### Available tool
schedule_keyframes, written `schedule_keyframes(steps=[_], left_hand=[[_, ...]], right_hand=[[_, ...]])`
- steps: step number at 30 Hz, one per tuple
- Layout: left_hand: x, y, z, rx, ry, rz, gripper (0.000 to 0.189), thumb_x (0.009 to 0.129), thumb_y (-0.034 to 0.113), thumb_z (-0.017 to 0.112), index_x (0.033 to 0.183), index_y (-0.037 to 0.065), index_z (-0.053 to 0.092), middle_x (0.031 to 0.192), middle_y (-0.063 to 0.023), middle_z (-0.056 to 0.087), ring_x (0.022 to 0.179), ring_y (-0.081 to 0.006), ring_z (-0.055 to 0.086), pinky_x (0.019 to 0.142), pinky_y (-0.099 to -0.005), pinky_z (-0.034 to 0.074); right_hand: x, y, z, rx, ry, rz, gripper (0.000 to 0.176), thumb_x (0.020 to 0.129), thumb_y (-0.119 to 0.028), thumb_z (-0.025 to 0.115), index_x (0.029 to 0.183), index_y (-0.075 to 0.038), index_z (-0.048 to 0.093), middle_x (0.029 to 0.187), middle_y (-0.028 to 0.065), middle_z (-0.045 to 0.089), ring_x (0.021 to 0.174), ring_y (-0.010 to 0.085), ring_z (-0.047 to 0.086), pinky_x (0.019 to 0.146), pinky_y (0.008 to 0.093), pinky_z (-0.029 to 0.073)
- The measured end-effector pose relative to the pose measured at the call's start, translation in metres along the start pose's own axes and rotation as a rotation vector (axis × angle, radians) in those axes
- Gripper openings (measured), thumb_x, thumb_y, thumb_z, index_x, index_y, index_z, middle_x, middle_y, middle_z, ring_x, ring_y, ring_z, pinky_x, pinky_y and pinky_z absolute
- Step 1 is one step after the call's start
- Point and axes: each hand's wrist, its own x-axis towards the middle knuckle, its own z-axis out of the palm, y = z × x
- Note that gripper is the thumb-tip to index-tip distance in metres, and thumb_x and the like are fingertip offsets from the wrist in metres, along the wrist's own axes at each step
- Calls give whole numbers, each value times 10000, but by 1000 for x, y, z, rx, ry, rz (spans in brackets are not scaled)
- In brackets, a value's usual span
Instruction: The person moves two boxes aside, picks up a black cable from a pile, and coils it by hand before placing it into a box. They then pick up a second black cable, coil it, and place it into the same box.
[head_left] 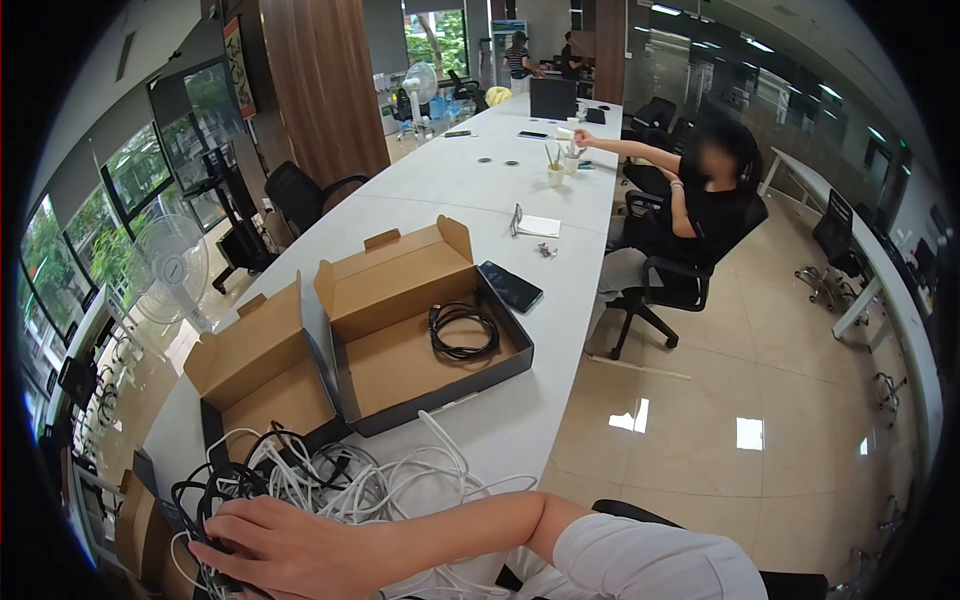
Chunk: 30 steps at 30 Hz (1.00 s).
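Note:
My right hand (285,548) reaches from the lower right into a tangle of white and black cables (330,480) at the near end of the long white table (470,180). Its fingers curl down into the black cables at the pile's left side. A white sleeve covers the upper arm. My left hand is out of sight. Just behind the pile stand two open cardboard boxes: the left box (262,375) shows nothing inside, and the right box (400,345) holds one coiled black cable (463,330).
A dark phone (510,286) lies beside the right box. Further along the table are papers (538,226), cups (556,172) and a laptop (553,98). A seated person in black (690,205) reaches onto the table. Fans, office chairs and an open tiled floor (760,380) surround it.

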Motion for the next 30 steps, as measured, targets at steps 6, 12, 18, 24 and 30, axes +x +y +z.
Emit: schedule_keyframes(steps=[6, 12, 18, 24, 30], left_hand=[[-5, 14, 22, -129, 133, -24, 217, 905, 216, 530, 945, 2, 538, 827, -107, 605, 708, -180, 593, 618, -289, 497], [-2, 13, 7, -94, 115, -6, 361, 849, 231, 553, 1090, -38, 544, 1114, -223, 616, 980, -315, 640, 846, -369, 559], [12, -19, -41, -83, -83, 298, 335, 896, 281, 518, 1054, -12, 553, 1090, -201, 612, 964, -276, 637, 804, -377, 549], [2, 17, -4, -167, 20, 69, 291, 898, 295, 530, 956, 10, 541, 847, -105, 550, 719, -191, 561, 633, -310, 497], [7, 24, -5, -587, -257, -135, 208, 811, 176, 624, 858, 69, 452, 528, 19, 272, 467, -99, 253, 470, -250, 232]], right_hand=[[-3, -3, -4, 110, -45, 25, 644, 792, -265, 638, 1304, 62, 423, 1231, 208, 391, 1158, 373, 384, 952, 456, 330], [-4, -2, -3, 136, -33, 20, 636, 745, -223, 688, 1292, 14, 463, 1237, 200, 396, 1166, 378, 383, 940, 455, 338], [-3, -5, 1, 159, 16, -10, 643, 671, -134, 742, 1257, -23, 502, 1233, 188, 407, 1169, 372, 399, 931, 446, 352], [-5, -10, 3, 227, -31, 18, 634, 637, -126, 758, 1201, 9, 500, 1186, 170, 426, 1154, 348, 417, 930, 438, 358], [-2, -6, 1, 323, -132, 40, 453, 760, -249, 707, 1126, -21, 569, 1052, 147, 549, 1032, 313, 514, 875, 454, 386]])
